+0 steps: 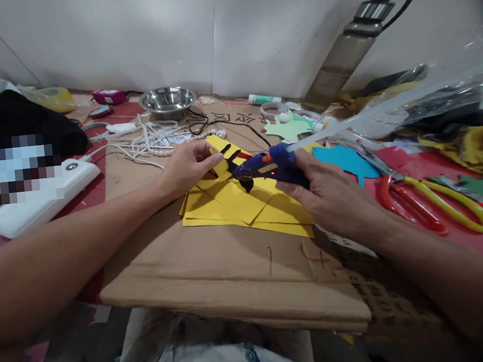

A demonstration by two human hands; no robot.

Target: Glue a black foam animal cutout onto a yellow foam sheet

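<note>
My right hand (325, 184) is wrapped around the handle of a blue hot glue gun (283, 165), a long whitish glue stick (330, 130) jutting from its back. The gun's front end hangs over a stack of yellow paper sheets (248, 209). To its left, my left hand (189, 166) pinches a yellow paper piece (219, 170) between thumb and fingers. Black strips (231, 153) lie on that piece close to the thumb, and a bit of red shows beside them. Exactly where the nozzle tip touches is hard to make out.
Cardboard (159, 257) lies under the work. Behind it are a steel bowl (168, 101), tape rolls (274, 110) and pearl strings (215, 134). A white power bank (42, 197) sits left. Right are scissors (440, 201), blue paper (346, 159) and a tilted-looking bottle (340, 57).
</note>
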